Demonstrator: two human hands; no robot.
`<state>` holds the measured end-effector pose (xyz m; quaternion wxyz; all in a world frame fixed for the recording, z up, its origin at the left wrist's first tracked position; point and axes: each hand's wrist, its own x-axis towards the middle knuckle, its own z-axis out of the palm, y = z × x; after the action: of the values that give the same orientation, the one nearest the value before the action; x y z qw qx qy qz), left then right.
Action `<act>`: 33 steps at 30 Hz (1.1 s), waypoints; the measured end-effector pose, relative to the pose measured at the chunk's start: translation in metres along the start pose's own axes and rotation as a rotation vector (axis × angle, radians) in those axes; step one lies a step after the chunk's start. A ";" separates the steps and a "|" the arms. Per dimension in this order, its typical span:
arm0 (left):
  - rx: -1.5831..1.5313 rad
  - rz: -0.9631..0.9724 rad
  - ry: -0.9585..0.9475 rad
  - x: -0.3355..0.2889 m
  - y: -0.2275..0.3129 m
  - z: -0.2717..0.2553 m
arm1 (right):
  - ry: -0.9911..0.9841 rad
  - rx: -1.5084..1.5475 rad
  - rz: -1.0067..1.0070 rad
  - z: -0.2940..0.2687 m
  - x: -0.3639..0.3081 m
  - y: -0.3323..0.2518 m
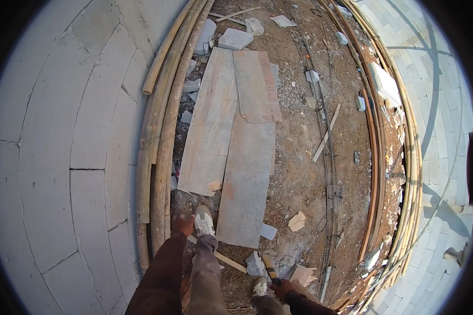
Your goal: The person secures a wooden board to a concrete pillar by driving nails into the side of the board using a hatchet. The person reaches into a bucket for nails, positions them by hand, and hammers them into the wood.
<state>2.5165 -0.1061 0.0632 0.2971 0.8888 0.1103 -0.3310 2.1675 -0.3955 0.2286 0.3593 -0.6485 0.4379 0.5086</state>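
My left hand (pixel 184 224) hangs beside my left shoe (pixel 204 220), close to the bundle of bamboo poles (pixel 165 121). Its fingers are too small and dark to make out. At the lower middle, my right hand (pixel 283 290) is closed round a stick-like tool with a yellow and black handle (pixel 271 270); I cannot tell what kind of tool it is. That tool points up and away, near a broken white block piece (pixel 255 264) on the ground. Ahead of my feet lie weathered flat boards (pixel 249 178), partly overlapping.
A grey block wall (pixel 84 131) rises on the left, another (pixel 436 157) on the right. Along the right lie long brown bars (pixel 374 173) and bamboo poles (pixel 414 173). Thin rods (pixel 328 184), a wooden strip (pixel 327 132) and white block chunks (pixel 235 39) litter the dirt.
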 end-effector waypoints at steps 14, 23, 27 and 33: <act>-0.017 -0.174 -0.027 0.240 -0.007 0.048 | -0.219 0.235 0.129 0.052 0.001 -0.092; -0.187 0.367 0.204 0.021 0.161 -0.027 | -0.171 0.263 0.121 0.037 -0.086 -0.044; -0.178 0.472 0.209 -0.120 0.242 -0.005 | 0.056 0.494 0.184 0.027 -0.129 -0.001; 0.345 0.413 0.033 -0.269 0.229 0.048 | 0.247 0.619 -0.101 0.022 -0.211 0.082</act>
<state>2.3778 -0.3179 0.3150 0.2009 0.9352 -0.1267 -0.2626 2.0624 -0.3618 0.4273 0.5081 -0.5862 0.5791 0.2507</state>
